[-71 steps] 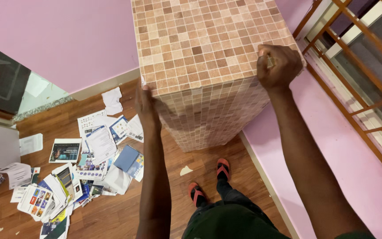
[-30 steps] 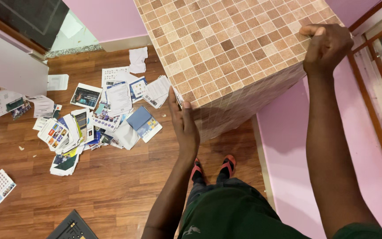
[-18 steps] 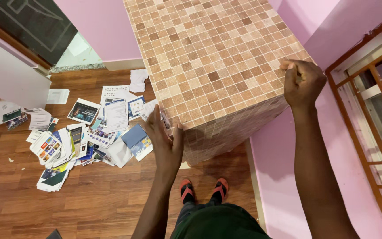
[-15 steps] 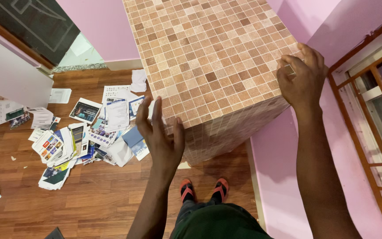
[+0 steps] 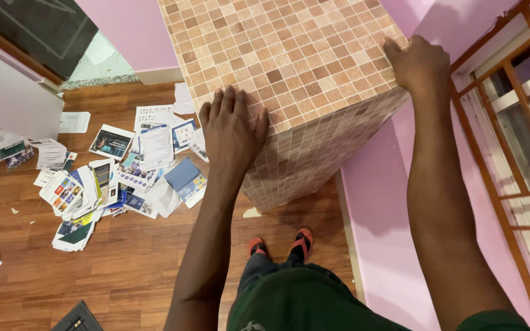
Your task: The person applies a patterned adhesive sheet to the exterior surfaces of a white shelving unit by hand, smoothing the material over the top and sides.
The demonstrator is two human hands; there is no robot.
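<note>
- The tall box-shaped block covered in small brown and tan square tiles stands on the brown wooden floor, next to the pink wall.
- The left hand lies flat on the block's near left corner. Its fingers are spread open and hold nothing.
- The right hand presses on the block's right edge. Its fingers are bent, and I cannot tell if they hold anything.
- A messy pile of papers and booklets lies on the floor, left of the block.
- Two feet in red sandals stand just in front of the block.

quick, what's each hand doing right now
Left hand: open, flat on the tiled block corner.
Right hand: curled on its far corner, holding nothing visible.
</note>
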